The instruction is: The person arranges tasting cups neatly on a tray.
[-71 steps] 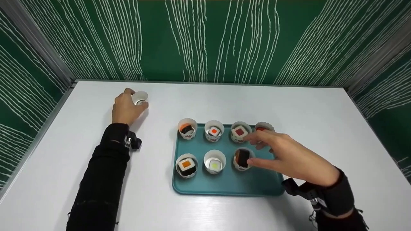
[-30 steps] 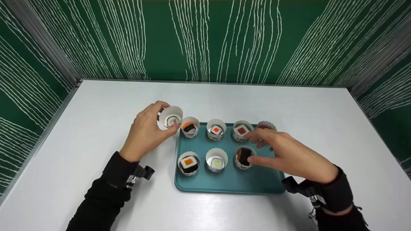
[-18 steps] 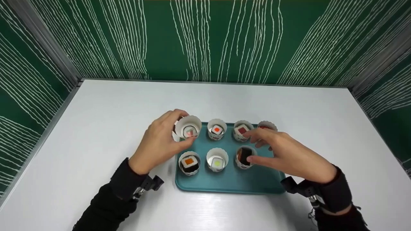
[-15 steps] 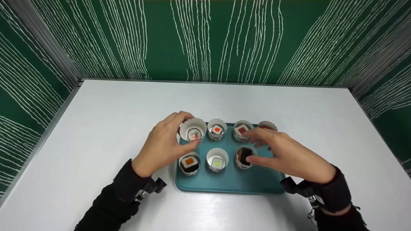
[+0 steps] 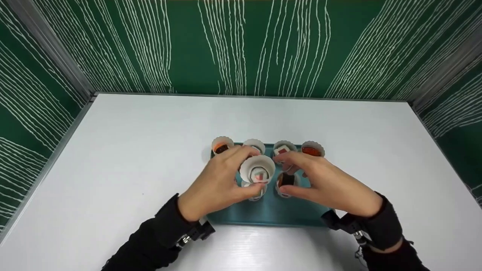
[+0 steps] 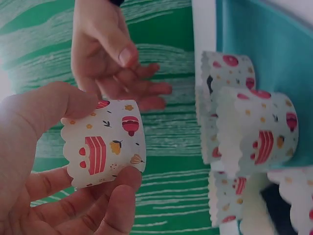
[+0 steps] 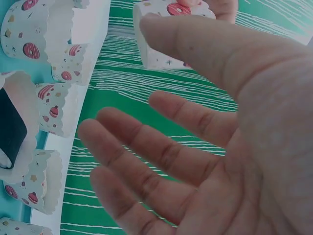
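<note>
My left hand [image 5: 220, 180] holds a white paper baking cup [image 5: 258, 162] by its side, thumb in front and fingers behind. A small toy-like sushi roll piece [image 5: 260, 175], white with pink, lies inside it. In the left wrist view the cup's wall [image 6: 107, 142] shows cake and cupcake prints. My right hand [image 5: 320, 177] hovers over the teal tray [image 5: 271, 218], fingers spread and loosely bent. It grips nothing; the right wrist view shows a bare palm [image 7: 210, 205]. The held cup is just left of its fingertips, above the front row of cups.
Several similar cups stand on the tray: back-row ones with an orange-and-black piece [image 5: 221, 146] and a red piece [image 5: 311, 151], and a front one with a dark piece [image 5: 288, 180]. My left hand hides the front-left cup. The white table [image 5: 150, 150] surrounds the tray.
My left hand has carried the cup from the table's far left to over the tray's middle. My right hand has shifted slightly left, exposing the red piece.
</note>
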`<state>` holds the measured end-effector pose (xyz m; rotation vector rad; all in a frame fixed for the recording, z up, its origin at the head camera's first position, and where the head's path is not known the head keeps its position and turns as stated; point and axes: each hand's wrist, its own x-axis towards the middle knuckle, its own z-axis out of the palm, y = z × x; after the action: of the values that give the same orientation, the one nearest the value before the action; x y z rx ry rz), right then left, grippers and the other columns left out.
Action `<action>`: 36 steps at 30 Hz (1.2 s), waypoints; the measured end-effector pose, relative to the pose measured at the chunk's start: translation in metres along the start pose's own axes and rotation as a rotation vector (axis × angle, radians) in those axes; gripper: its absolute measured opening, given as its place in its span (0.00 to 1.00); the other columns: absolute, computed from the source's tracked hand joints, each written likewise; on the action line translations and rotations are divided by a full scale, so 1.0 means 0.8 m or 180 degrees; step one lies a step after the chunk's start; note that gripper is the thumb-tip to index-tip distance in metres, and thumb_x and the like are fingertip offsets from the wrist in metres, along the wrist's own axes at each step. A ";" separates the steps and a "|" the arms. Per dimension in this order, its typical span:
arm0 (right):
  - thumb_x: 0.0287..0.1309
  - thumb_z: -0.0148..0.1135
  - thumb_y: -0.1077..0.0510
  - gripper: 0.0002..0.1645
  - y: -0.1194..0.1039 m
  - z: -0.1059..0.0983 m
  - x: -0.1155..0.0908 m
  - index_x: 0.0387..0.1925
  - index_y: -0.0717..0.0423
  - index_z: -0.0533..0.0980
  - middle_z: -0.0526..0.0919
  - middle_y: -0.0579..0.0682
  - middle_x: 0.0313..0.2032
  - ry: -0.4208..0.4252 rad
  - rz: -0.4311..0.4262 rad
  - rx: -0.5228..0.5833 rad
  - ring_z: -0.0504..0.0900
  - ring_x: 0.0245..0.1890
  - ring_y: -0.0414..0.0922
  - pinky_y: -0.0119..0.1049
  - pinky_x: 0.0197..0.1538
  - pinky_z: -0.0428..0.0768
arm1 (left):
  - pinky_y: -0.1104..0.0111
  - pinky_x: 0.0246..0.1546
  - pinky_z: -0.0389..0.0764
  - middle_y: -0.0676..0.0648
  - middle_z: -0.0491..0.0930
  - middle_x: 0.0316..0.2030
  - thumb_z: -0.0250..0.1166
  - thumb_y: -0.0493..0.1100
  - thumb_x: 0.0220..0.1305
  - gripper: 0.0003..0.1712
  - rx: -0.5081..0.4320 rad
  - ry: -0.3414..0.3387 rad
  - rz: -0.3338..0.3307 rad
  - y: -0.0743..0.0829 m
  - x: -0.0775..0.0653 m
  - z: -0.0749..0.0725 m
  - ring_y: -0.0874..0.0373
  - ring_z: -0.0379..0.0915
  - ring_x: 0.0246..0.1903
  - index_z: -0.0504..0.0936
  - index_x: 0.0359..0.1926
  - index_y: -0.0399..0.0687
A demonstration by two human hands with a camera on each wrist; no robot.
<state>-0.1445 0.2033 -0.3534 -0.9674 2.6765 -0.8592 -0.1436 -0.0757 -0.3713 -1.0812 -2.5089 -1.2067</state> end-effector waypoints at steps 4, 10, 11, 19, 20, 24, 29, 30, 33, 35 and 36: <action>0.68 0.74 0.47 0.35 -0.003 0.000 0.001 0.72 0.44 0.72 0.85 0.38 0.55 0.0035 -0.0113 0.0052 0.86 0.53 0.38 0.44 0.56 0.87 | 0.66 0.47 0.82 0.47 0.83 0.50 0.76 0.43 0.65 0.24 -0.0100 -0.0050 0.0086 0.006 0.004 0.011 0.58 0.79 0.46 0.80 0.58 0.45; 0.67 0.76 0.48 0.32 -0.007 0.003 0.003 0.68 0.48 0.77 0.85 0.40 0.55 0.0149 -0.0255 -0.0109 0.86 0.49 0.37 0.41 0.51 0.88 | 0.64 0.47 0.86 0.47 0.84 0.52 0.78 0.43 0.63 0.27 -0.0105 -0.0039 0.0123 0.010 0.005 0.022 0.58 0.81 0.47 0.80 0.60 0.43; 0.67 0.76 0.47 0.32 -0.008 0.003 0.003 0.68 0.49 0.77 0.85 0.40 0.55 0.0159 -0.0259 -0.0127 0.85 0.49 0.37 0.41 0.51 0.88 | 0.65 0.47 0.86 0.47 0.83 0.52 0.78 0.43 0.63 0.27 -0.0097 -0.0042 0.0120 0.010 0.004 0.023 0.58 0.81 0.47 0.80 0.61 0.43; 0.63 0.78 0.45 0.31 -0.008 0.005 0.004 0.64 0.48 0.80 0.86 0.39 0.51 0.0318 -0.0285 -0.0236 0.85 0.49 0.36 0.42 0.51 0.88 | 0.66 0.47 0.86 0.45 0.83 0.55 0.79 0.43 0.63 0.32 -0.0142 -0.0062 0.0075 0.012 0.003 0.023 0.56 0.81 0.48 0.78 0.65 0.41; 0.62 0.79 0.45 0.32 -0.008 0.005 0.004 0.64 0.48 0.80 0.86 0.39 0.51 0.0339 -0.0276 -0.0269 0.85 0.49 0.36 0.42 0.51 0.88 | 0.66 0.46 0.86 0.44 0.83 0.55 0.79 0.42 0.63 0.33 -0.0143 -0.0078 0.0068 0.011 0.002 0.023 0.56 0.81 0.48 0.78 0.66 0.41; 0.59 0.82 0.47 0.33 -0.009 0.005 0.003 0.62 0.51 0.81 0.84 0.41 0.50 0.0411 -0.0195 -0.0438 0.83 0.50 0.38 0.42 0.52 0.87 | 0.68 0.44 0.85 0.44 0.82 0.58 0.78 0.39 0.63 0.36 -0.0181 -0.0192 -0.0023 0.011 0.001 0.019 0.56 0.81 0.46 0.76 0.70 0.40; 0.58 0.82 0.48 0.35 -0.012 0.007 0.003 0.64 0.53 0.80 0.84 0.44 0.53 0.0414 -0.0104 -0.0513 0.83 0.53 0.42 0.43 0.54 0.87 | 0.71 0.45 0.86 0.43 0.82 0.57 0.77 0.35 0.63 0.37 -0.0244 -0.0239 -0.0127 0.009 0.000 0.013 0.56 0.83 0.44 0.76 0.72 0.38; 0.59 0.82 0.48 0.35 -0.012 0.007 0.003 0.64 0.53 0.80 0.84 0.44 0.53 0.0409 -0.0100 -0.0506 0.83 0.54 0.42 0.43 0.54 0.87 | 0.71 0.45 0.86 0.43 0.82 0.57 0.76 0.34 0.63 0.37 -0.0252 -0.0235 -0.0131 0.008 0.000 0.012 0.56 0.83 0.44 0.76 0.71 0.38; 0.59 0.82 0.49 0.36 -0.013 0.008 0.004 0.66 0.53 0.79 0.84 0.44 0.53 0.0396 -0.0120 -0.0479 0.83 0.53 0.41 0.43 0.54 0.87 | 0.71 0.46 0.86 0.44 0.83 0.57 0.76 0.34 0.63 0.36 -0.0271 -0.0230 -0.0120 0.007 0.000 0.009 0.57 0.84 0.46 0.76 0.71 0.40; 0.59 0.82 0.50 0.37 -0.012 0.009 0.004 0.67 0.51 0.78 0.83 0.43 0.52 0.0402 -0.0149 -0.0446 0.82 0.51 0.39 0.41 0.53 0.87 | 0.71 0.46 0.86 0.45 0.84 0.58 0.75 0.34 0.63 0.36 -0.0330 -0.0234 -0.0136 0.006 0.001 0.007 0.57 0.84 0.46 0.75 0.71 0.41; 0.59 0.82 0.50 0.37 -0.012 0.009 0.005 0.67 0.50 0.78 0.83 0.42 0.51 0.0403 -0.0168 -0.0425 0.82 0.51 0.38 0.40 0.52 0.86 | 0.71 0.46 0.86 0.45 0.84 0.58 0.75 0.33 0.64 0.36 -0.0375 -0.0240 -0.0147 0.005 0.001 0.007 0.56 0.85 0.46 0.75 0.71 0.41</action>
<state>-0.1395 0.1913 -0.3538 -1.0499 2.8593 -0.7852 -0.1407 -0.0696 -0.3721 -1.1214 -2.5602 -1.3668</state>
